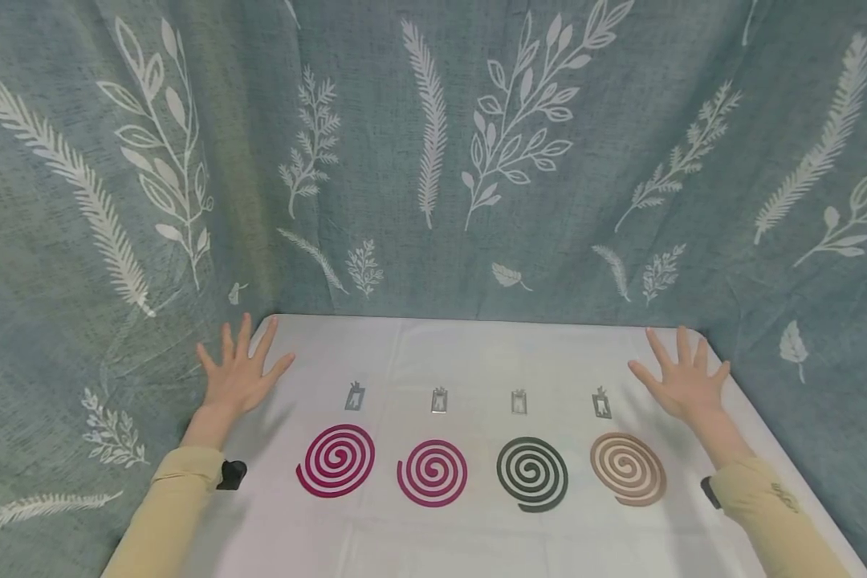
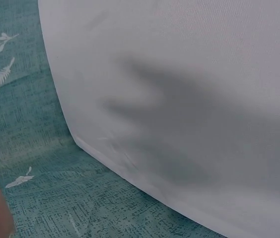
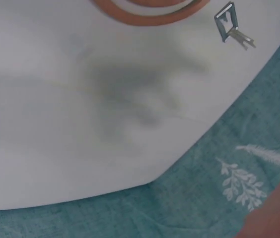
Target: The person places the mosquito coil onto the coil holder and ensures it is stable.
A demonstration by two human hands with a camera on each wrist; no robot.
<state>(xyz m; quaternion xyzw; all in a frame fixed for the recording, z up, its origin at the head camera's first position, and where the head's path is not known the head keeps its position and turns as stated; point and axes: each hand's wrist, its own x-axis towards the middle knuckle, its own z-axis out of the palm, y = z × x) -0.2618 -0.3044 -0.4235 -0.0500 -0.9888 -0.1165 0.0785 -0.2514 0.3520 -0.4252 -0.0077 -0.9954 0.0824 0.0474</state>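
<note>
My left hand (image 1: 238, 381) is held up over the far left corner of the white table, fingers straight and spread, holding nothing. Likewise spread and without anything in it, my right hand (image 1: 686, 384) hovers at the far right. Between them lies a row of flat mosquito coils: a magenta one (image 1: 339, 458), another magenta one (image 1: 434, 472), a dark green one (image 1: 530, 473) and a tan one (image 1: 626, 461). Behind each coil lies a small metal coil stand, the leftmost stand (image 1: 356, 387) nearest my left hand and the rightmost stand (image 1: 601, 392) nearest my right.
A white cloth covers the table (image 1: 477, 546). Blue-green curtain (image 1: 376, 185) with white leaf prints hangs along the back and both sides, close to the table's edges. Both wrist views mostly show tabletop, hand shadows and the table edge; the right one includes part of a coil (image 3: 150, 21).
</note>
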